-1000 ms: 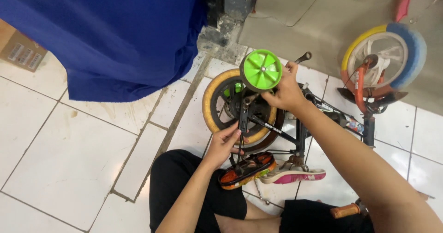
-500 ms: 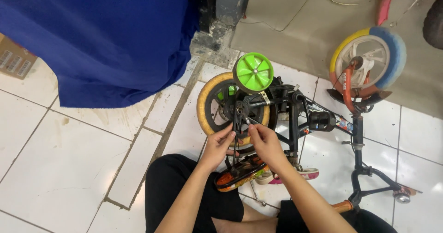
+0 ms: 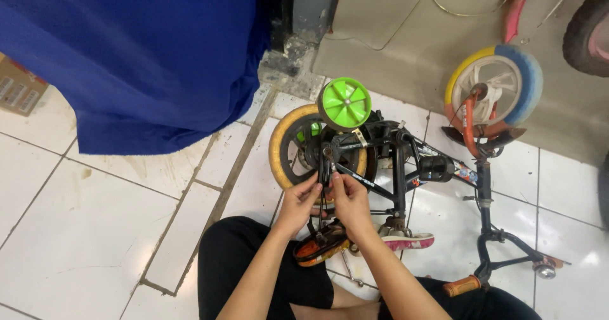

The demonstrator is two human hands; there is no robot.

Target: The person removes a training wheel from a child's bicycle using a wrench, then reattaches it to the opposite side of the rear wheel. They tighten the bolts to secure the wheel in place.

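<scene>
Left hand point(image 3: 299, 201) and right hand point(image 3: 348, 201) pinch black chain point(image 3: 325, 190) beside rear wheel point(image 3: 287, 149) of upturned child's bicycle point(image 3: 399, 161) on tiled floor point(image 3: 76, 231); green training wheel point(image 3: 344, 103) above.

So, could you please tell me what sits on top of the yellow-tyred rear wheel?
A green training wheel overlaps the rear wheel at its upper right. The black frame and both hands' fingers cover the hub, so it cannot be seen.

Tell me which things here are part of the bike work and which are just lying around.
In hand:
left hand
right hand
black bike frame
rear wheel
green training wheel

Lying about:
blue cloth
cardboard box
colourful spare wheel
</scene>
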